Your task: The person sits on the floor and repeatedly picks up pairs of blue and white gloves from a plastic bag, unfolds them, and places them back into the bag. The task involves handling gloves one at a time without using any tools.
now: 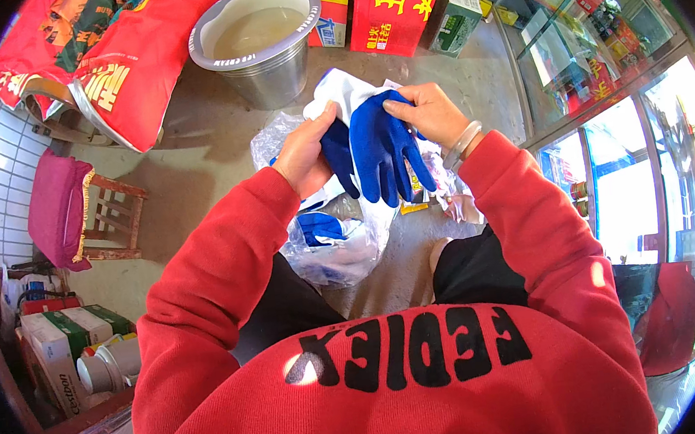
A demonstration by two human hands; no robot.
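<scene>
Both my hands hold up a pair of work gloves (378, 145), white knit with blue coated palms and fingers, the fingers hanging down. My left hand (307, 152) pinches the darker-looking glove at its left edge, thumb on top. My right hand (431, 111) grips the cuff of the front glove between thumb and fingers; a pale bangle circles that wrist. Below the gloves, a clear plastic bag (333, 268) lies on the floor between my legs, with more blue and white gloves (321, 227) in it. Part of the bag is hidden behind my hands.
A metal bucket (268, 77) of cloudy liquid stands ahead, beside red cartons (390, 12) and a green box (454, 12). Large red bags (126, 69) are at upper left, above a wooden stool (115, 217) with a purple cushion (58, 210). A glass display case (594, 36) stands right.
</scene>
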